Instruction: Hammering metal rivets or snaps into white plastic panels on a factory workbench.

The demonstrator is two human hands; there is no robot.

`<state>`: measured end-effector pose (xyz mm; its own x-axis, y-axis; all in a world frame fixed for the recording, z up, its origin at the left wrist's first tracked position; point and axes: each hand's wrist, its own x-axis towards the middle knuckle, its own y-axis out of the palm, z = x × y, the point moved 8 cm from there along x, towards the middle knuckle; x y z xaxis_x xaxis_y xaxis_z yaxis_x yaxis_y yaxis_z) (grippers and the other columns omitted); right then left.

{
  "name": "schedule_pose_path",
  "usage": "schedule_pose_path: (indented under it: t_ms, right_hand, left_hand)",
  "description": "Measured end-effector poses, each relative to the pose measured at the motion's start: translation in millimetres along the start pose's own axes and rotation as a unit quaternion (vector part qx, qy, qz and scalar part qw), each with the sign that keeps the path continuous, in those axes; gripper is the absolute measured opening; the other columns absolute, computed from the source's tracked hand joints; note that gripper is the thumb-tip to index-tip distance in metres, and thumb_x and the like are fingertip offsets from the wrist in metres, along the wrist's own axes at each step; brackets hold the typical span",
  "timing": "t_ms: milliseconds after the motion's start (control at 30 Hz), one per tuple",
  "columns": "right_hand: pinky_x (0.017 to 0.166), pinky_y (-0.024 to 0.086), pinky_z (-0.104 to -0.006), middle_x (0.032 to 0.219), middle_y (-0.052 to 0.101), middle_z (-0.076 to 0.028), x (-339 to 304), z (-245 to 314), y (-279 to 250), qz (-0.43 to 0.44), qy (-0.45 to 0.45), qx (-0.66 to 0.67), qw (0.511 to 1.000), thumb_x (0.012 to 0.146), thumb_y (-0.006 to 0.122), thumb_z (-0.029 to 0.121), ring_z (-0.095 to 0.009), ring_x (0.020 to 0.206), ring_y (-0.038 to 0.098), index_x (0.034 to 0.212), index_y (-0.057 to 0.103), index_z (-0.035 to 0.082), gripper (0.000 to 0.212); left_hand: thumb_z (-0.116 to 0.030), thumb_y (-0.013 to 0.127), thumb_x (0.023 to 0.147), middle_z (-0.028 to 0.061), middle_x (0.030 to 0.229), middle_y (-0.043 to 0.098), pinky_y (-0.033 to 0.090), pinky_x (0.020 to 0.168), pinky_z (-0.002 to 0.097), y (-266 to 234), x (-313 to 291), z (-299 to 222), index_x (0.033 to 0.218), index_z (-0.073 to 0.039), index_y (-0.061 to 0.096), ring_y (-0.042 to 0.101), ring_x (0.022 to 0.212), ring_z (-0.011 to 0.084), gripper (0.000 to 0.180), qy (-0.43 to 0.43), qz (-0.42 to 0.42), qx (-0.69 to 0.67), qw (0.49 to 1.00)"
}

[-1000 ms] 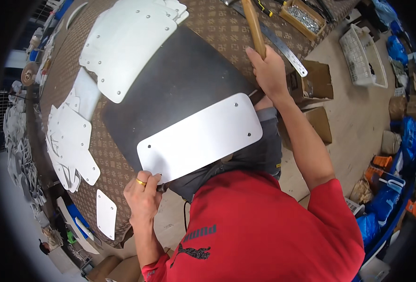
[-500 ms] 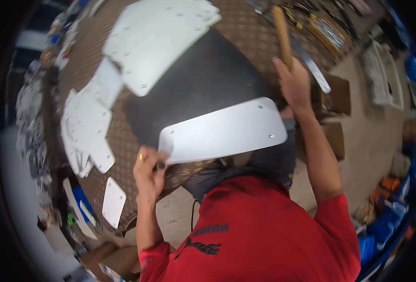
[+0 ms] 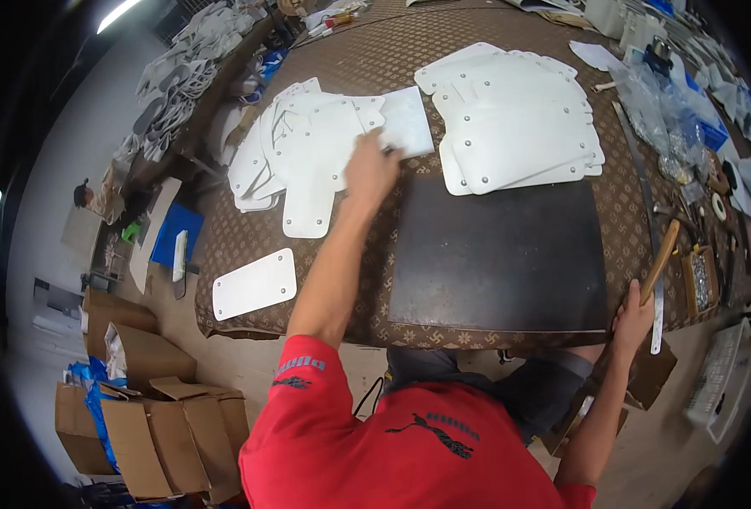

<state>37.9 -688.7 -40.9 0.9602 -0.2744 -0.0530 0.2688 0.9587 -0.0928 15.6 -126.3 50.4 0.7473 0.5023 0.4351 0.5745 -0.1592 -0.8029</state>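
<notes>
My left hand [image 3: 370, 166] reaches forward over the patterned table [image 3: 367, 59] and grips the near corner of a flat white panel [image 3: 407, 120]. That panel lies on a loose pile of white cut-out panels [image 3: 307, 157]. My right hand [image 3: 632, 314] rests at the table's front right edge, closed around the wooden handle of a hammer [image 3: 661, 260] that points away from me. Between my hands lies a bare dark rectangular mat [image 3: 498, 254]. Just beyond the mat is a neat stack of white panels with rivets [image 3: 515, 127].
A single white panel [image 3: 255, 284] lies near the table's front left corner. A long metal ruler [image 3: 647, 212] and small tools and bags line the right side. Cardboard boxes [image 3: 150, 407] stand on the floor at left, with more white pieces [image 3: 172, 76] heaped far left.
The white panel that lay on the dark mat is off it. My left hand has moved forward to the left pile. My right hand has dropped with the hammer to the table's edge.
</notes>
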Motion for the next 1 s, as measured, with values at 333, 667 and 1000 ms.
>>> schedule_pose_path:
  t_ms: [333,667,1000]
  right_hand:
    - [0.038,0.023,-0.0218,0.061,0.036,0.009,9.3,-2.8,2.7,-0.006,0.013,-0.014,1.000,0.103,0.060,0.029,-0.002,0.045,0.033,0.086,0.046,0.016,0.026]
    - [0.038,0.023,-0.0216,0.061,0.036,0.009,-1.9,4.2,0.7,0.001,0.002,-0.010,1.000,0.103,0.060,0.029,-0.001,0.045,0.033,0.087,0.048,0.015,0.024]
    - [0.038,0.025,-0.0214,0.061,0.037,0.009,2.9,-2.5,-1.8,-0.009,0.008,-0.034,0.999,0.102,0.061,0.030,-0.002,0.045,0.035,0.089,0.049,0.017,0.022]
  left_hand:
    - [-0.042,0.081,0.082,0.0252,0.121,0.062,0.055,0.089,0.0464,-12.2,-4.0,126.3,0.121,0.011,0.051,0.066,0.108,0.0376,0.073,-0.218,0.067,0.141,0.963]
    - [-0.011,0.076,0.085,0.0109,0.089,0.068,0.049,0.074,0.0320,-91.4,-21.4,33.8,0.107,0.002,0.065,0.062,0.078,0.0188,0.028,0.031,0.021,-0.169,0.985]
    - [-0.011,0.071,0.091,0.0090,0.083,0.068,0.050,0.072,0.0300,-33.3,-116.6,-65.7,0.107,0.001,0.067,0.062,0.076,0.0156,0.020,0.036,0.383,-0.222,0.896]
